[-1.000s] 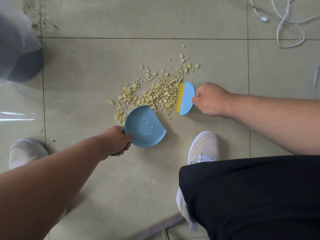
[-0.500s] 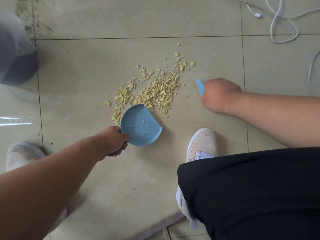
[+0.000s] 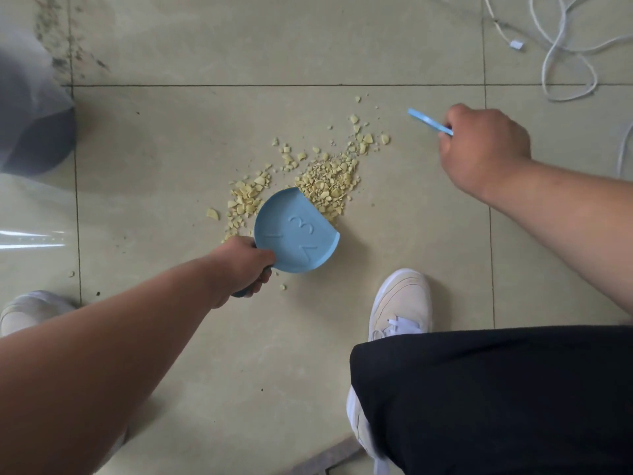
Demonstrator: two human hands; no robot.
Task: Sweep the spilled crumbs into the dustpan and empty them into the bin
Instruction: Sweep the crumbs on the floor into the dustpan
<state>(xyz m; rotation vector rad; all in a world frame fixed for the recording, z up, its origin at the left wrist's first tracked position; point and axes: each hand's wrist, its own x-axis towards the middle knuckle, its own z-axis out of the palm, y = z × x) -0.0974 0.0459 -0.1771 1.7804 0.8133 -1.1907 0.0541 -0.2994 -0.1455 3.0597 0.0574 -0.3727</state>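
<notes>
Head view, right hand (image 3: 483,149) fingers gripping brush (image 3: 428,121) now lifted off crumbs (image 3: 325,183), left hand (image 3: 245,265) still gripping dustpan (image 3: 296,234)

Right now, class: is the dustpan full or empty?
Empty. The dustpan shows a bare blue inside with raised numbers; the crumbs lie on the floor at its lip. The left hand grips its handle.

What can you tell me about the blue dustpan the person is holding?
The dustpan is small, round and light blue, and looks like smooth plastic. Raised numbers 1, 2 and 3 show on its pan. The left hand grips its handle, mostly hidden under the fingers. Its straight open edge points up and right, against the pile of yellow crumbs on the tiled floor. No crumbs are inside yet.
</notes>
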